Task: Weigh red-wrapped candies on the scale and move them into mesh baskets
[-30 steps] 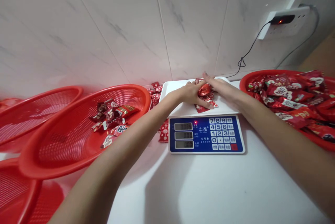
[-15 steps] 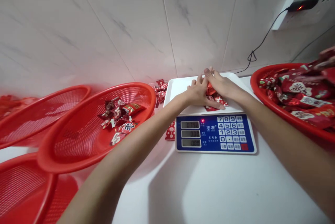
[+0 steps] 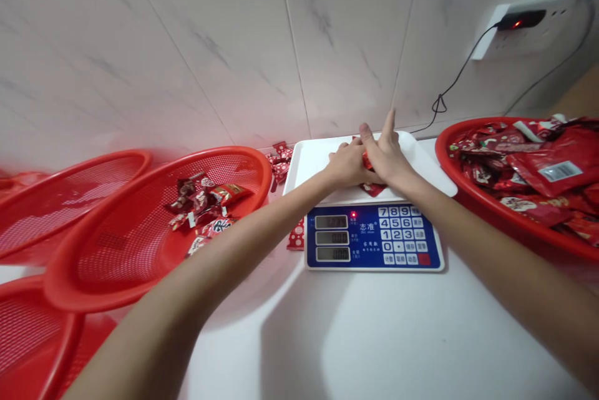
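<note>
My head-worn camera looks forward and down from close above the white table (image 3: 384, 331), with the tiled wall (image 3: 234, 38) at twelve o'clock and scale (image 3: 367, 256) near four

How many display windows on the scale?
3, stacked on the left of the scale's blue panel: top display, middle display, bottom display. No hand covers the panel.
</note>
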`<state>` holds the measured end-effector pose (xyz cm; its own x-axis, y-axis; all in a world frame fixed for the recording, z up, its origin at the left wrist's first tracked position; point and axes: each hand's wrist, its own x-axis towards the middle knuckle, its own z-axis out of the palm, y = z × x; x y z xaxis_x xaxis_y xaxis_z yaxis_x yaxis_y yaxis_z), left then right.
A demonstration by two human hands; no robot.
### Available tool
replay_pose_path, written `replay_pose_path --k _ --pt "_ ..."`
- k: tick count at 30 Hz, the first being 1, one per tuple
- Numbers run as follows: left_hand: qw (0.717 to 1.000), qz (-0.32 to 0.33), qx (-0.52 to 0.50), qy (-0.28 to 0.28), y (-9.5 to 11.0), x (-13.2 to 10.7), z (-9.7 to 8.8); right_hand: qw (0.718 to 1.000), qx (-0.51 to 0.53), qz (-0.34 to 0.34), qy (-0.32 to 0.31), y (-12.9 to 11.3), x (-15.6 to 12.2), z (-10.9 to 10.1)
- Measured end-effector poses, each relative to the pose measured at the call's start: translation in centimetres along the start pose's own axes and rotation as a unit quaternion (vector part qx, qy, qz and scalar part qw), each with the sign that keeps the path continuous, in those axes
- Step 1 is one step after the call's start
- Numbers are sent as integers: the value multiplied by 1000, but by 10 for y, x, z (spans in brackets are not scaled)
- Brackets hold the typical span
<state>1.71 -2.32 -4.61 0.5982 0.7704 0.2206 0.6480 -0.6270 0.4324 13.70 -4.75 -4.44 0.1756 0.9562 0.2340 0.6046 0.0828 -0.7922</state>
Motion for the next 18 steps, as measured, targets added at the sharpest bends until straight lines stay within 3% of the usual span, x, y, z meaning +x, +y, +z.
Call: replay_pose_path --k 5,13,18 --pt "1000 -7 15 22 8 -7 2 991 -92 -51 -78 -4 -10 -13" --pt "999 15 -17 47 13 -13 -4 996 -41 -44 -67 4 -20 -25" --pt "979 -52 -193 27 12 -14 -17 999 25 -26 -29 7 -24 -33"
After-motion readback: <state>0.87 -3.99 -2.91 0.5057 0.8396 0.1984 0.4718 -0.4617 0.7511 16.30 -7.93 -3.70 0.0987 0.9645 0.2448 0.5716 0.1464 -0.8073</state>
